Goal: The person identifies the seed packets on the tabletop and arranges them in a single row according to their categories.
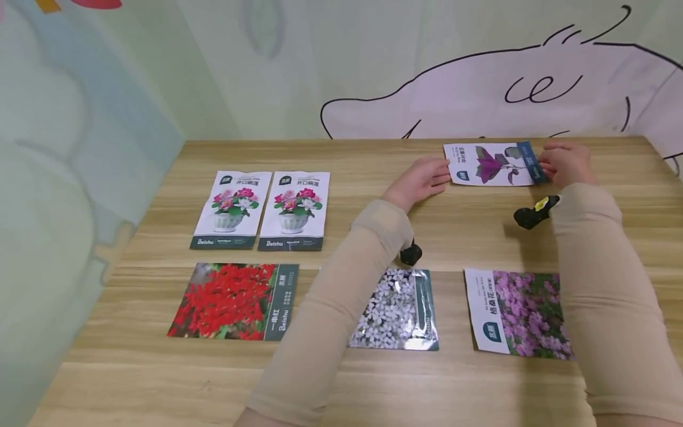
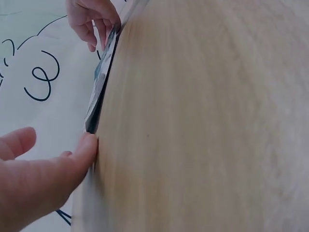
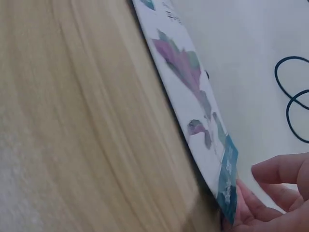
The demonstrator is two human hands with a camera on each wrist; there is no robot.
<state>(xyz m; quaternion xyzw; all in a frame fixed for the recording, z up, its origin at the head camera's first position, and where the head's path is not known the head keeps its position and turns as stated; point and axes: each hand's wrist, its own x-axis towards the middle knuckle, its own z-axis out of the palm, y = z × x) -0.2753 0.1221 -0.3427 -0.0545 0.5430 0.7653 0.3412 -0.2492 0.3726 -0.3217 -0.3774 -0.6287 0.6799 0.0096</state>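
Packet with the purple flower (image 1: 488,165) lies on the table (image 1: 341,385), at the far side of the pink-flower packet (image 1: 525,314) and well apart from it. Left grip (image 1: 424,178), farther and to the left of the pink-flower packet, has its fingers loosely extended; they touch the white end and do not close around it. Right grip (image 1: 568,163), farther and to the right of that same landmark, is half curled at the dark blue end: one finger is against this end, but whether it pinches I cannot tell.

I judge the purple one to be very light, thin and flexible, probably with a smooth surface which slides easily. Pushing both ends inward could make it bend or crease. It is better to pinch the short ends softly, thumb above and finger below.
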